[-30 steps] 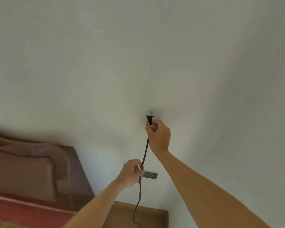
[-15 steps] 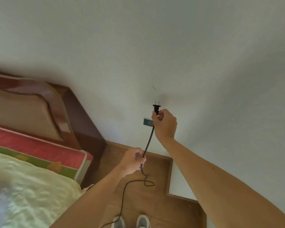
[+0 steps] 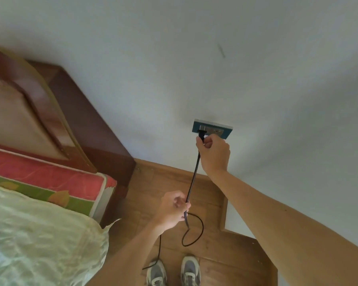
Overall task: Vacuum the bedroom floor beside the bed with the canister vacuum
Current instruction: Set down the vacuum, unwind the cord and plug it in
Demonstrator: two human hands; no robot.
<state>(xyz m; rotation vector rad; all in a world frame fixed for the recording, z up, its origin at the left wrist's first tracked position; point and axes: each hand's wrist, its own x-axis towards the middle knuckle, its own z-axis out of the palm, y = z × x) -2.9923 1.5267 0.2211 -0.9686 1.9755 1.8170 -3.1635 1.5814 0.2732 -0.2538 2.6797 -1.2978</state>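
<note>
Black cord (image 3: 192,182) runs taut between the two hands beside the bed (image 3: 50,182). The right hand (image 3: 214,150) is raised to the wall (image 3: 174,58), its fingers (image 3: 208,144) pinching the plug (image 3: 201,134), which sits at the left end of a blue-green socket plate (image 3: 212,129); whether the prongs are fully in cannot be told. The left hand (image 3: 173,209) is lower and nearer the bed, fingers curled tight around the cord. Below that hand the cord makes a small loop (image 3: 192,230) over the wooden floor (image 3: 215,203), then trails down past the left forearm toward a pair of grey shoes (image 3: 174,271) at the bottom edge. A dark wooden headboard (image 3: 56,104) stands against the wall on the left, with a red and green mattress (image 3: 50,182) and a pale crumpled cover (image 3: 39,240) in front of it. The vacuum itself is out of view
</note>
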